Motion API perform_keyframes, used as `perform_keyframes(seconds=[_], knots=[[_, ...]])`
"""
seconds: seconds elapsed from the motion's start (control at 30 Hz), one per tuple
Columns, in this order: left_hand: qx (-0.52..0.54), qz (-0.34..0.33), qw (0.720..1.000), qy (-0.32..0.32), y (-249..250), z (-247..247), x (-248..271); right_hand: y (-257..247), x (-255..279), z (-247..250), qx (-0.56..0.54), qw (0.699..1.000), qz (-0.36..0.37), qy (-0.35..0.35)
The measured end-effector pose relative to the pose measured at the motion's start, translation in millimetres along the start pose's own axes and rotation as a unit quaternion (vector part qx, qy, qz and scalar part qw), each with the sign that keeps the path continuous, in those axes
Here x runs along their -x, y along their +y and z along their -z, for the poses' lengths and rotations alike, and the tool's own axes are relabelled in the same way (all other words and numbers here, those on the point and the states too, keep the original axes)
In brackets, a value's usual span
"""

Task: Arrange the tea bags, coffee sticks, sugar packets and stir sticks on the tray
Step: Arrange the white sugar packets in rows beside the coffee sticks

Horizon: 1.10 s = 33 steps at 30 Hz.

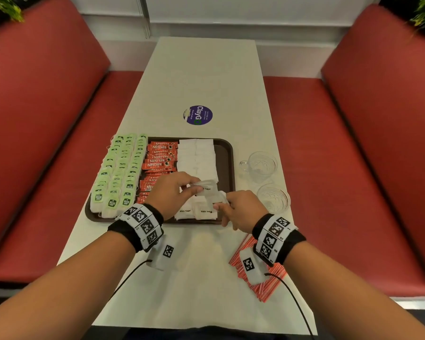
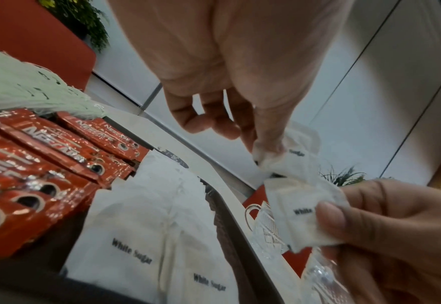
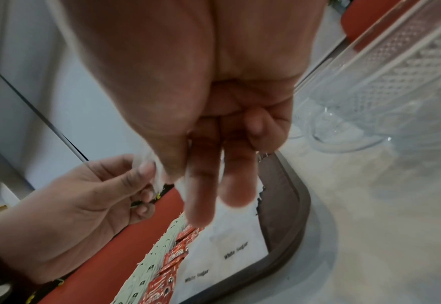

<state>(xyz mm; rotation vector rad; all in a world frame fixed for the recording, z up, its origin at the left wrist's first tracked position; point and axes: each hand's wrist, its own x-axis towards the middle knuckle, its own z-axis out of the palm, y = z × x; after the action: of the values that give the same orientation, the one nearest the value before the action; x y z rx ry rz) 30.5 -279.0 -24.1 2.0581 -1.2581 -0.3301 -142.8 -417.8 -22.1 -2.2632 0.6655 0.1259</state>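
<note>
A person's left hand (image 1: 168, 192) and right hand (image 1: 238, 209) meet above the near right part of a dark brown plastic tray (image 1: 227, 153) on a long off-white table (image 1: 201, 69). Each hand pinches a small white paper sugar packet: the left grasps one packet (image 2: 296, 154) between thumb and fingertips, the right grips another (image 2: 298, 214) printed "White". The two packets hang close together over the tray, just above two columns of white sugar packets (image 1: 198, 158) that already fill its right part. Red Nescafé coffee sticks (image 1: 158, 159) lie stacked down the middle of the tray, and green-tagged tea bags (image 1: 119, 168) in three columns cover its left side, spilling over the rim. Red-and-white striped stir sticks (image 1: 241, 251) lie off the tray on the table's near right, under the right wrist. Two clear cut-glass cups (image 1: 260, 165) stand on the table just right of the tray. Red padded benches (image 1: 47, 119) flank the table on both sides.
</note>
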Motion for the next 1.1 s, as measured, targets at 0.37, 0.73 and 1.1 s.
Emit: perform_keyframes(seconds=[0.37,0.73,1.1], knots=[[-0.233,0.072,0.951,-0.19,-10,-42,-2,15,6,15,0.021,0.996,-0.019,0.085],[-0.015,0.034,0.993,-0.114,7,-18,-12,2,2,5,0.001,0.999,0.005,0.051],[-0.16,0.141,0.961,-0.174,-29,7,5,-15,-27,3,-0.019,0.997,-0.049,0.053]])
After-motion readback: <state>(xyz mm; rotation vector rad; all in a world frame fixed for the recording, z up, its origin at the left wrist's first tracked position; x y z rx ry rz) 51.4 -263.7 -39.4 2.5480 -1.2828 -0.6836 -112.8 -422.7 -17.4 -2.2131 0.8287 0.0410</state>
